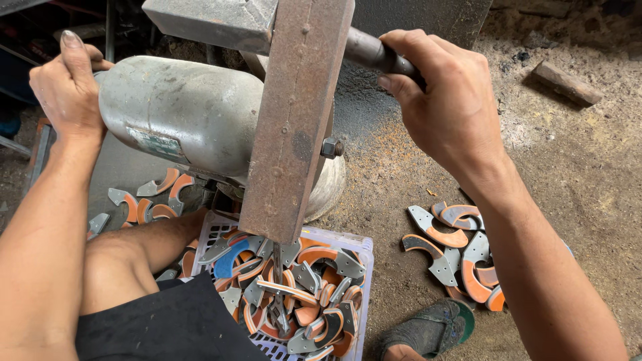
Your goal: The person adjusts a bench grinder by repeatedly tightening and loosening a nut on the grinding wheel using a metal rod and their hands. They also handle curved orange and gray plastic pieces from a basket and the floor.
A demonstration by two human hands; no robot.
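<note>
My right hand [445, 100] is closed around a dark metal bar handle [371, 52] that sticks out from behind a rusty flat steel arm [294, 120]. My left hand [67, 87] rests on the far end of a grey cylindrical motor housing [180, 110], thumb raised; whether it grips anything there is hidden. Below the steel arm stands a white plastic crate [358, 244] filled with several curved orange-and-grey pieces [314, 281].
More curved orange-and-grey pieces lie in a heap on the dirt floor at right [458, 257] and at left under the motor [150, 197]. My bare knee [127, 257] and a green sandal [435, 327] are below. A wooden block [565, 83] lies at upper right.
</note>
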